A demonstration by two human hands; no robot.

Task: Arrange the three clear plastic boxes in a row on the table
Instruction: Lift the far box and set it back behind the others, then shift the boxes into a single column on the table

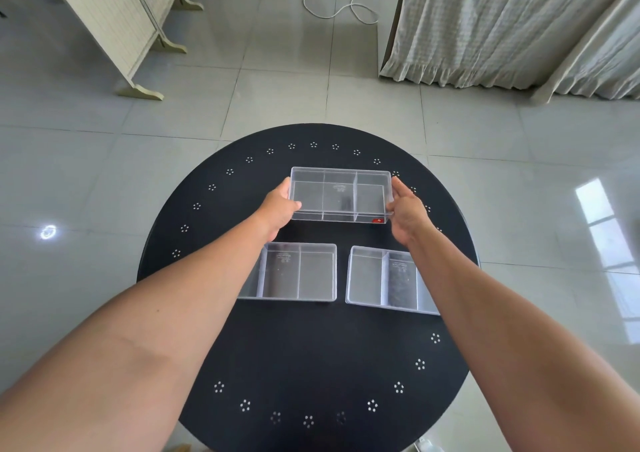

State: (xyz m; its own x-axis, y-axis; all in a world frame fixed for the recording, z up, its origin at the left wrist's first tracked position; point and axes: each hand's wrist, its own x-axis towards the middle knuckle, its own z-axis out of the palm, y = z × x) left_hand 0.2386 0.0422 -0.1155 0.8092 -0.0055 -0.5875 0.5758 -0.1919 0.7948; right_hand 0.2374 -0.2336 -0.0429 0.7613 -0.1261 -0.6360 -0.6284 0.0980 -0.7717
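Three clear plastic boxes with inner dividers sat over the round black table with white dotted flower marks [308, 354], and they did not yet form one row. Two lay side by side on the near half, while the third was further away, in both hands.

At the left, the left hand [280, 209] was clasped on the short left end of the far clear three-compartment box [341, 196], thumb hooked on the near corner and fingers running up the end wall. That grasp on the end, rather than on a long side, probably kept the flimsy tray level and left its walls free to see through. Whether the box was lifted or resting on the table could not be told.

Below it, the near-left clear divided box [298, 271] lay flat, partly hidden by the left forearm. Just beside it, with a narrow gap between, lay the near-right clear divided box [384, 278], turned slightly askew and partly covered by the right forearm.

At the right, the right hand [408, 214] gripped the far box's other short end, mirroring the left, fingers closed against the wall near a small red label. By my judgement, the held box needs to join the near pair at one end, though room on the round top looks tight.
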